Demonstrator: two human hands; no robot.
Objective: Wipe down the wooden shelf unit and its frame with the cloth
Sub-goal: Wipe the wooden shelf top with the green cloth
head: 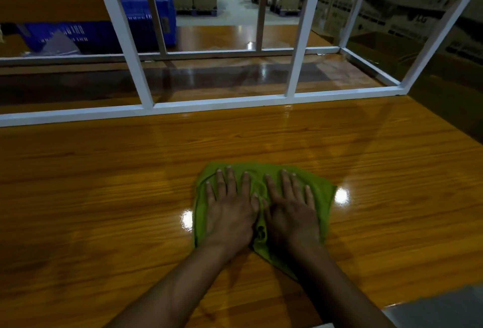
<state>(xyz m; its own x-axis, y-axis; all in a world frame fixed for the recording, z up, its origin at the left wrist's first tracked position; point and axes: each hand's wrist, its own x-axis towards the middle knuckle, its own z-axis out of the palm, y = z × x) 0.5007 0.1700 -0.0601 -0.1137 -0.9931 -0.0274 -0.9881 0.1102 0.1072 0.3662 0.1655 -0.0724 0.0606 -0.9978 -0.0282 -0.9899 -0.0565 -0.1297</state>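
Observation:
A green cloth (322,194) lies spread on the glossy wooden shelf top (104,183), near its middle. My left hand (228,210) presses flat on the cloth's left half, fingers straight and spread. Beside it, thumbs nearly touching, my right hand (291,210) presses flat on the right half. A white metal frame (146,112) runs across the far side of the wooden surface, with upright posts and a lower wooden shelf (235,76) behind it.
Blue plastic crates (104,32) stand at the back left behind the frame. Stacked cardboard boxes (392,13) fill the back right. The wooden top's right edge drops off at the far right; a grey surface (444,306) shows at the bottom right corner.

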